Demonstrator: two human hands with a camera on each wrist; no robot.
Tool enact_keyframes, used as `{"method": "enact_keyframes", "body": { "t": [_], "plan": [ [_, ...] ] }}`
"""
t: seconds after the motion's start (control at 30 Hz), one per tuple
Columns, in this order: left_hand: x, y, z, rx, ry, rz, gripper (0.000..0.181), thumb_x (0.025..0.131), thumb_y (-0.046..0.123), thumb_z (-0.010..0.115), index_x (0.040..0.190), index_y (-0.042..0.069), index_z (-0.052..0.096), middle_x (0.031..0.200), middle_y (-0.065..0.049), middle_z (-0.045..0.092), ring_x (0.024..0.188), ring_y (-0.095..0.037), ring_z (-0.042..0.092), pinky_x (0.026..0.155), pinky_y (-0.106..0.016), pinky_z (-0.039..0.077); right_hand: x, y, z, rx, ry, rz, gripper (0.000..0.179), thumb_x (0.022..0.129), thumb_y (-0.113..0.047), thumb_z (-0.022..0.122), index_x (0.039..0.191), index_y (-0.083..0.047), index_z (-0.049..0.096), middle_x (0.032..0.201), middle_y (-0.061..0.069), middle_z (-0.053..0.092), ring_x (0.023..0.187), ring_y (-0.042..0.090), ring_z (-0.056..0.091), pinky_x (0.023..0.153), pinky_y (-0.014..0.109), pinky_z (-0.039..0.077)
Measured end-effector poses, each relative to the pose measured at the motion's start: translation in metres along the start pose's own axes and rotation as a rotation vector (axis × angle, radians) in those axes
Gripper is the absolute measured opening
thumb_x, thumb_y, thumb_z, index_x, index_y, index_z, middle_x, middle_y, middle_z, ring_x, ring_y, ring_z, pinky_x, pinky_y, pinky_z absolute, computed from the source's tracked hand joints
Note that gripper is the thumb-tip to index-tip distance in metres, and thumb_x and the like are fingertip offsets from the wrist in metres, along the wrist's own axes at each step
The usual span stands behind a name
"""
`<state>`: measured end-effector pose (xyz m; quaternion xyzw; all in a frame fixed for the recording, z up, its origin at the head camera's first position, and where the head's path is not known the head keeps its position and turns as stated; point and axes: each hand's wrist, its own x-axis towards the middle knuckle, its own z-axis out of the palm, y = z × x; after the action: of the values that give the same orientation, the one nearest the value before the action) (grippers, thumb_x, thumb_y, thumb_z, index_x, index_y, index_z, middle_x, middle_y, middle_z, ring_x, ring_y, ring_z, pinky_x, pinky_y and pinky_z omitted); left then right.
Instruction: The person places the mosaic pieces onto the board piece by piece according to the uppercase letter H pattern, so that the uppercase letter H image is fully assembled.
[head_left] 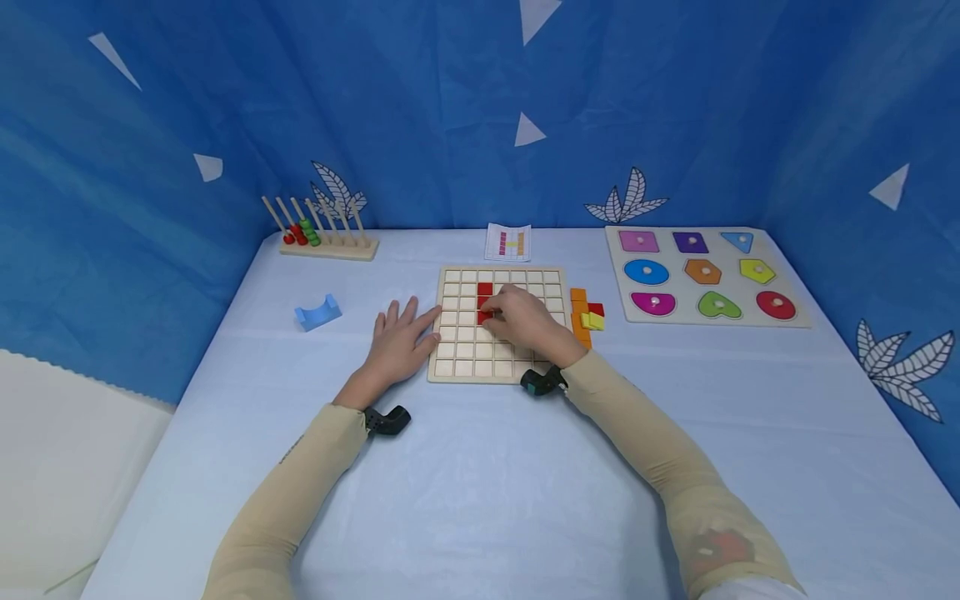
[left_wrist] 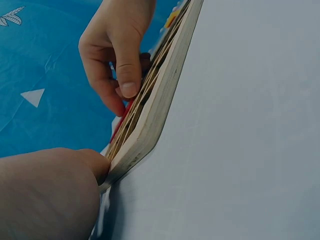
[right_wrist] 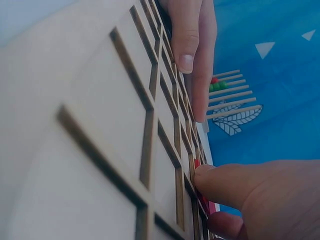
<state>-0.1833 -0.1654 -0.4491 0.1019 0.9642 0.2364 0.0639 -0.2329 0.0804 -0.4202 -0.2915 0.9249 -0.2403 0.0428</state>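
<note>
- Both hands work at the wooden board: the left hand (head_left: pixel 399 346) lies with its fingers spread and straight, gripping nothing, its thumb side touching the board's left edge.
- Bent over the grid, the right hand (head_left: pixel 521 321) pinches the nearest red square (head_left: pixel 482 318) between thumb and finger; whether that square sits fully down in its cell, I cannot tell.
- Wooden board (head_left: pixel 465 367): flat on the table (head_left: pixel 465 483), in front of the person, with more red squares (head_left: pixel 485 289) in the same column, just beyond the pinched one.
- Right of the board: a small group of orange squares (head_left: pixel 578 295), with yellow squares (head_left: pixel 593 322) and some red beside them.
- Beyond the board's far edge: a printed card (head_left: pixel 513 250) with coloured squares on it.
- Far right: a shape puzzle (head_left: pixel 708 298) with nine knobbed pieces.
- Left side: a blue curved block (head_left: pixel 318 313) and, behind it, a bead counter (head_left: pixel 330 250) with red and green beads.
</note>
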Motion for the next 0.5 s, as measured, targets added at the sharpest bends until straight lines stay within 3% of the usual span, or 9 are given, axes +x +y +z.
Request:
{"method": "enact_keyframes", "body": {
  "t": [0.5],
  "plan": [
    [-0.0009, -0.0007, -0.0007, -0.003, 0.002, 0.005, 0.057, 0.106, 0.040, 0.043, 0.159, 0.021, 0.038, 0.171, -0.022, 0.014, 0.158, -0.049, -0.001, 0.124, -0.068, 0.000, -0.0020, -0.0024, -0.0049, 0.002, -0.029, 0.018, 0.028, 0.096, -0.017, 0.069, 0.122, -0.006, 0.074, 0.111, 0.011, 0.070, 0.096, 0.023, 0.059, 0.083, 0.036, 0.054]
  ]
}}
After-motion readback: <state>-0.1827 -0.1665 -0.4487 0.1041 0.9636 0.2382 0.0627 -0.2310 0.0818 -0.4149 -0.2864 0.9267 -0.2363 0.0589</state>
